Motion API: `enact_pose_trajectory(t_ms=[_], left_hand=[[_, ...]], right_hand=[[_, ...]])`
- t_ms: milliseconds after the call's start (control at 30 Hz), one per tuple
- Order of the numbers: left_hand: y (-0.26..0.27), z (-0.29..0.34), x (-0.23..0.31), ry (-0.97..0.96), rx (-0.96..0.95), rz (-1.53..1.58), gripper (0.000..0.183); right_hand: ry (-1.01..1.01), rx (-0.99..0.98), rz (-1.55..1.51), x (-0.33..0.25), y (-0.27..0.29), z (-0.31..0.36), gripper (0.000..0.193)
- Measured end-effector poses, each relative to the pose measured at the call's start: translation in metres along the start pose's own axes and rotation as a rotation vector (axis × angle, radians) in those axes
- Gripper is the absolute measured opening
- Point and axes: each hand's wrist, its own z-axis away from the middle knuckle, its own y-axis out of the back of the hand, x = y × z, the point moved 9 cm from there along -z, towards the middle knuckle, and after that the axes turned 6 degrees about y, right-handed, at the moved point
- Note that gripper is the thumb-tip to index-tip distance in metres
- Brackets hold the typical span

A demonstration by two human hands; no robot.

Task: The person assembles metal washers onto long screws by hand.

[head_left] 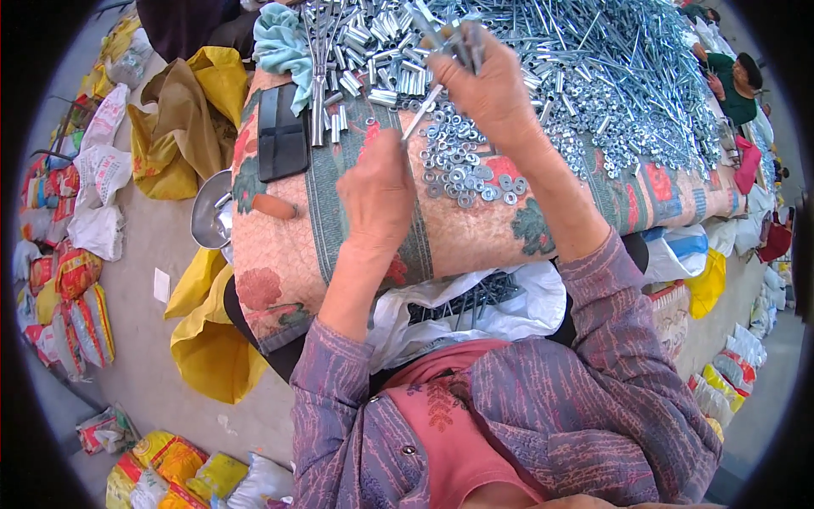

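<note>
My left hand (377, 191) is closed over the floral-covered table, its fingers wrapped round one end of a thin metal rod (422, 112). The rod slants up toward my right hand (492, 89), which is closed on several shiny metal pieces (462, 44); they blur together, so I cannot tell their exact kind. Below that hand lies a spread of flat washers (462, 161). Short metal sleeves (411, 78) lie behind my left hand. A large heap of long threaded rods (610, 51) covers the far right, with nuts and washers (602, 136) along its near edge.
A black phone-like case (282, 136), a light blue cloth (282, 42) and a wooden handle (274, 206) lie at the table's left. Beside it stands a metal bowl (206, 216). A white sack (543, 301) holding rods is at my lap. Another person (736, 85) sits far right.
</note>
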Motion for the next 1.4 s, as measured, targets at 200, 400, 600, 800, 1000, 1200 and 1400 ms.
enact_pose_trajectory(t_ms=[200, 400, 600, 800, 1000, 1200, 1400], left_hand=[[0.041, -0.019, -0.019, -0.118, 0.198, 0.536, 0.009], [-0.015, 0.000, -0.025, 0.323, -0.336, 1.126, 0.014], [-0.019, 0.021, -0.037, 0.430, -0.331, 0.956, 0.010], [0.012, 0.017, -0.034, 0.183, -0.234, 0.568, 0.027], [0.031, 0.042, -0.031, -0.005, 0.018, 0.224, 0.034], [0.045, 0.012, -0.040, 0.022, 0.099, 0.305, 0.018], [0.004, -0.045, -0.055, 0.041, 0.055, -0.199, 0.015]], right_hand=[[-0.445, -0.392, -0.993, 0.001, -0.041, 0.020, 0.024], [-0.418, -0.483, -0.797, 0.000, -0.072, 0.031, 0.023], [-0.522, -0.362, -0.616, 0.006, -0.096, 0.047, 0.024], [-0.181, -0.151, -0.385, -0.020, -0.092, 0.033, 0.030], [-0.090, -0.110, -0.347, 0.016, -0.115, 0.057, 0.027], [-0.273, 0.100, -0.527, 0.038, -0.097, 0.067, 0.025], [-0.444, 0.022, -0.717, 0.032, -0.090, 0.070, 0.023]])
